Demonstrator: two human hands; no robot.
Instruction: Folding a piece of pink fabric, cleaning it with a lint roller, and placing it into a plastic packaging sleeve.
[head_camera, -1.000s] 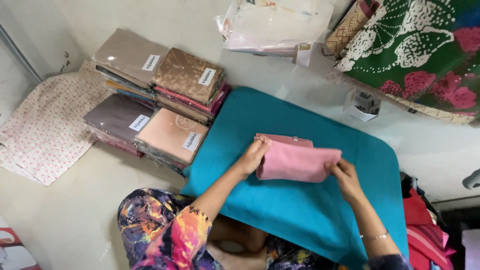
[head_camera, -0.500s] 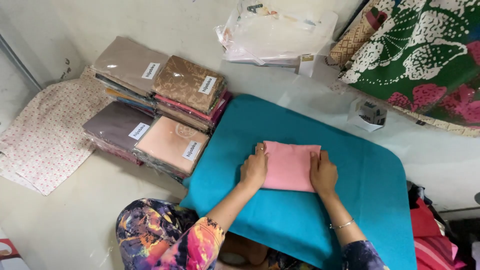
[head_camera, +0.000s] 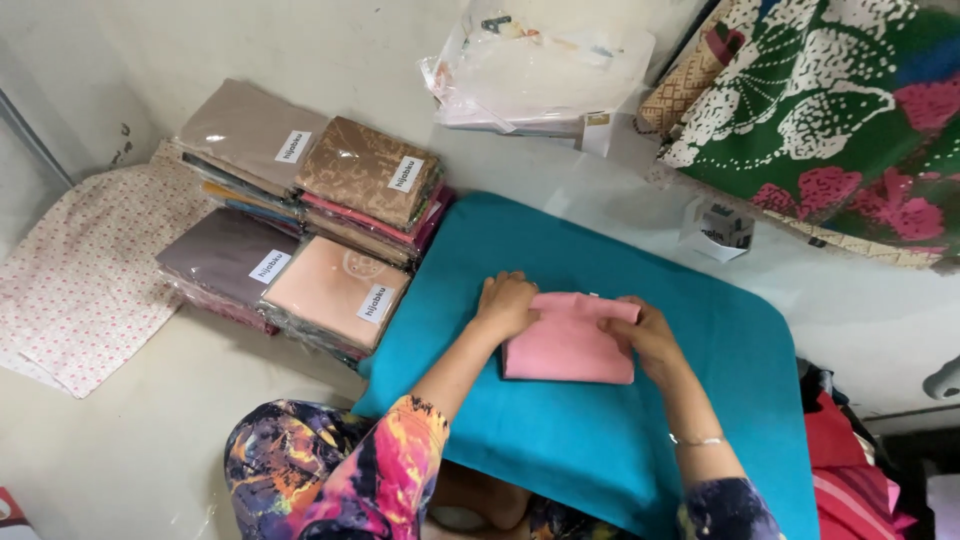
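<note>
A folded pink cloth (head_camera: 565, 345) lies flat on a teal padded board (head_camera: 600, 440) in front of me. My left hand (head_camera: 507, 305) presses down on the cloth's upper left corner, fingers curled over its edge. My right hand (head_camera: 645, 335) rests on the cloth's right edge, with the fingers bent over the upper right corner. Both hands touch the cloth, which stays flat on the board. A thin bracelet sits on my right wrist.
Stacks of plastic-wrapped folded fabrics (head_camera: 300, 230) stand left of the board. A floral cloth (head_camera: 80, 270) lies at the far left. A clear plastic bag (head_camera: 540, 70), a small white box (head_camera: 715, 228) and a green patterned fabric (head_camera: 840, 120) lie beyond the board.
The cloth has been folded narrower: my right hand brought its right part over, and both hands now sit closer together on the smaller square.
</note>
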